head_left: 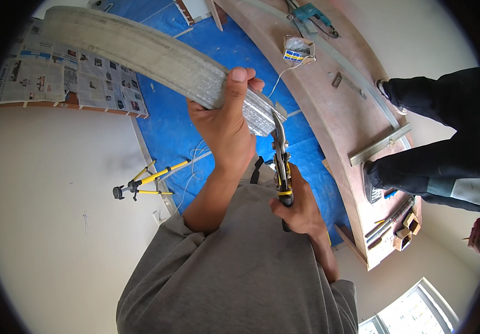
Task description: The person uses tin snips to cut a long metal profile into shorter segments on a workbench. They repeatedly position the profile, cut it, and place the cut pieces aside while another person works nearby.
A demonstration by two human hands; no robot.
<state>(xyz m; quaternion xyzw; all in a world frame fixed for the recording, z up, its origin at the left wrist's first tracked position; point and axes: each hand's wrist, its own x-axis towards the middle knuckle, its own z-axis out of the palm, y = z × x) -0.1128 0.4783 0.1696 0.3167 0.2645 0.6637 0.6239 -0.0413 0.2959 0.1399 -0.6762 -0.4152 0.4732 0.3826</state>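
Note:
A long galvanized metal channel (140,53) reaches from the upper left down to the middle of the view. My left hand (226,125) is wrapped around it near its close end, thumb on top. In my right hand (302,206) are tin snips (281,167) with black and yellow handles, pointing upward. Their blades meet the corner of the channel's end, where a small flap of metal (280,110) sticks out. Whether the blades have bitten into the metal is too small to tell.
A person in dark trousers (440,161) stands on a raised plank platform (329,111) at right. On it lie a teal power tool (309,14), an open box (298,50) and a metal piece (381,145). A yellow tripod (153,177) stands left on blue sheeting (195,47).

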